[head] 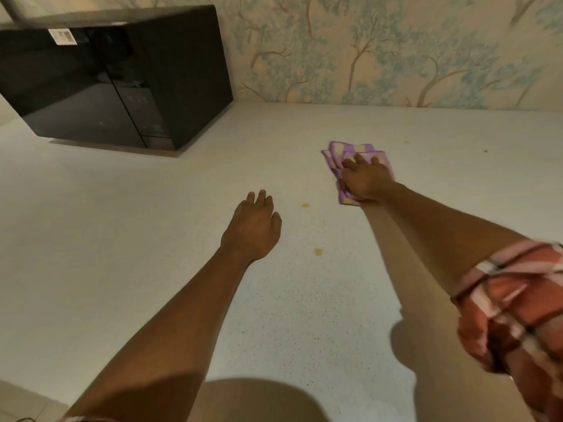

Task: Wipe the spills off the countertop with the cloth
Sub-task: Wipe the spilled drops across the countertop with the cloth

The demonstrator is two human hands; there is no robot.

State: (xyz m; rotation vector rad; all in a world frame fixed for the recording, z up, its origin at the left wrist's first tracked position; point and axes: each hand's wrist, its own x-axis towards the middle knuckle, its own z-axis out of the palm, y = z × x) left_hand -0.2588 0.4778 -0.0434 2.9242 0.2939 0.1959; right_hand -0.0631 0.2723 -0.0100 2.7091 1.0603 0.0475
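Observation:
A folded purple-and-cream checked cloth (pixel 338 153) lies flat on the pale speckled countertop (pixel 122 239), right of centre. My right hand (pixel 365 178) presses down on the cloth, fingers spread over it and thumb curled around its near edge. My left hand (pixel 254 228) hovers over or rests on the counter to the left, fingers loosely apart, holding nothing. Two small yellow spills show between the hands: one (pixel 304 205) just left of the cloth, another (pixel 317 251) nearer to me. Two tiny specks (pixel 485 151) lie far right.
A black microwave (pixel 115 80) stands at the back left against the wall. Tree-patterned wallpaper (pixel 396 50) runs along the back of the counter. The counter's near edge is at the lower left, with floor tiles (pixel 27 403) below.

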